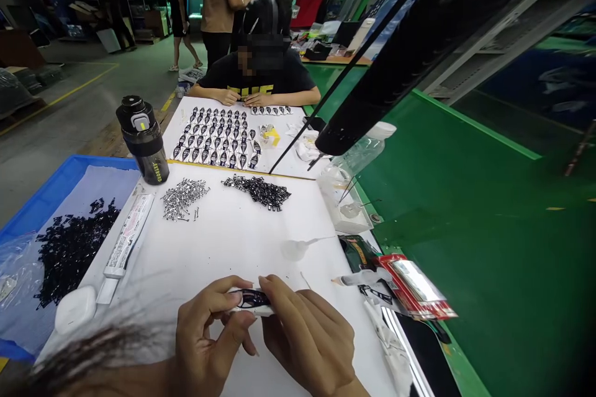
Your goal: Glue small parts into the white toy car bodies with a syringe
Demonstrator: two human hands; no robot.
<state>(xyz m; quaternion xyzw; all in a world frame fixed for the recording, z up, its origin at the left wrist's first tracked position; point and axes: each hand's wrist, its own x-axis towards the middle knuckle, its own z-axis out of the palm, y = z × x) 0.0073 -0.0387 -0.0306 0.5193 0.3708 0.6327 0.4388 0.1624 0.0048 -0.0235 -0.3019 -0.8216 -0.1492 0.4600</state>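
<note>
Close to me, over the white table [186, 276], both hands grip one small black oval part set in a white block [254, 299]. My left hand [216, 322] pinches its left end between thumb and fingers. Fingers of my right hand [307, 335] press on its right end; that hand's thumb is hidden. Farther out on the table lie a pile of small silvery pin-like pieces [182, 198] and a heap of small black pieces [261, 191]. A white tube [126, 242] with printing lies left of my hands. A translucent dropper bottle [295, 250] is beyond them.
At left, a blue tray [97, 161] holds many black parts [77, 248], with a white case [75, 309] beside it. A dark bottle [143, 142] stands upright. Across sits a person [261, 68] behind rows of black-and-white pieces [216, 136]. A black lamp arm [372, 74] hangs at right.
</note>
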